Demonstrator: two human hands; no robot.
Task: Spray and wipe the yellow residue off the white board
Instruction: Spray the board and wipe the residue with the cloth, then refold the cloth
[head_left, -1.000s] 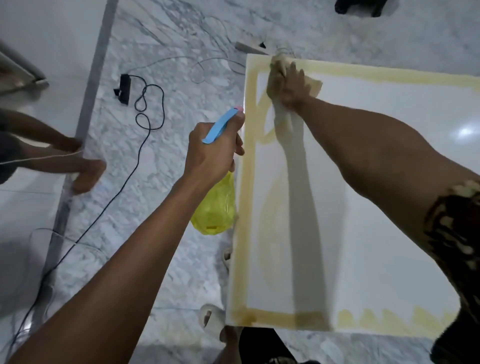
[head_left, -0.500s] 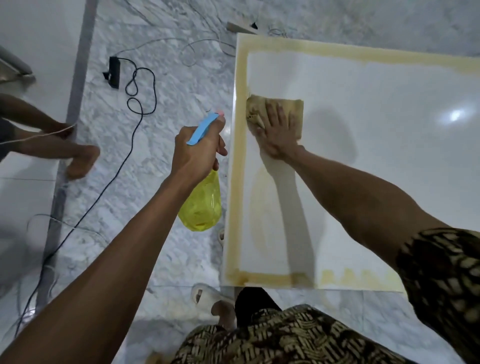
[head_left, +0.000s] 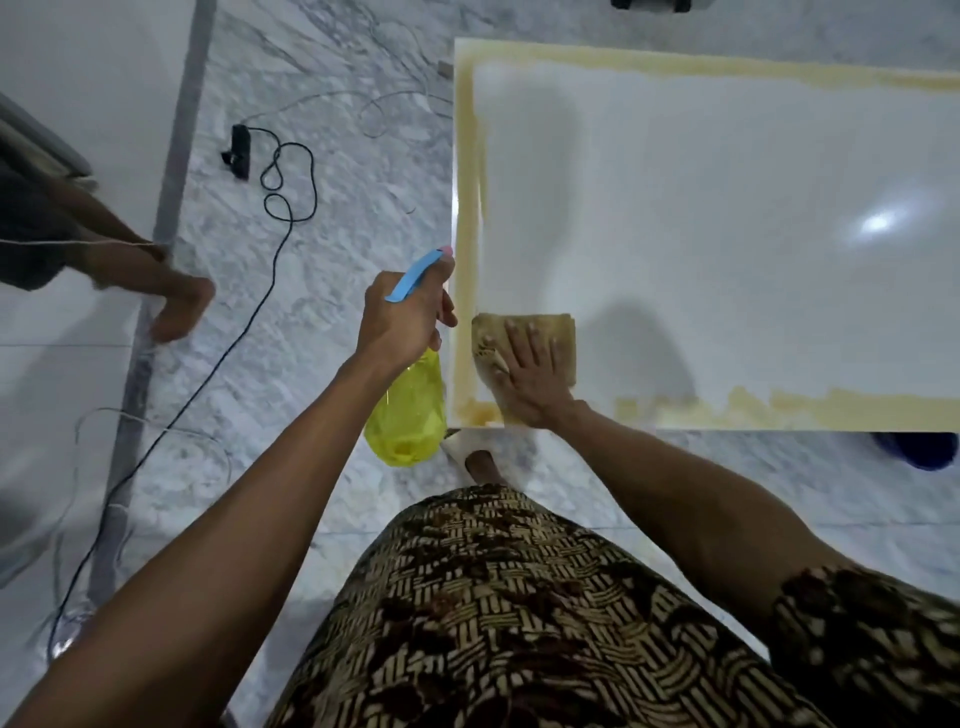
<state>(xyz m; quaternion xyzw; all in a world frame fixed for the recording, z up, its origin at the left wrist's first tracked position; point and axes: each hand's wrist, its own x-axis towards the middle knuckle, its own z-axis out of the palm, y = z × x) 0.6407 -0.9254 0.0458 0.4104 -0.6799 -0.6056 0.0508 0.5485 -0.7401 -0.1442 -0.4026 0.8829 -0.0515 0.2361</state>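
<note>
Right hand (head_left: 530, 379) presses flat on the cloth (head_left: 563, 338); left hand (head_left: 402, 317) grips the spray bottle (head_left: 408, 415). Overlap strokes along the yellow residue (head_left: 467, 260), pressing evenly.

The person wears a dark brown garment (head_left: 498, 613) with a tan woven-basket print. Its short sleeve (head_left: 872, 623) matches. Both forearms are bare.

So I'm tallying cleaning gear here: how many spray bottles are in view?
1. The yellow spray bottle hangs from the left hand, just off the board's near-left corner. Others may sit outside the view.
</note>
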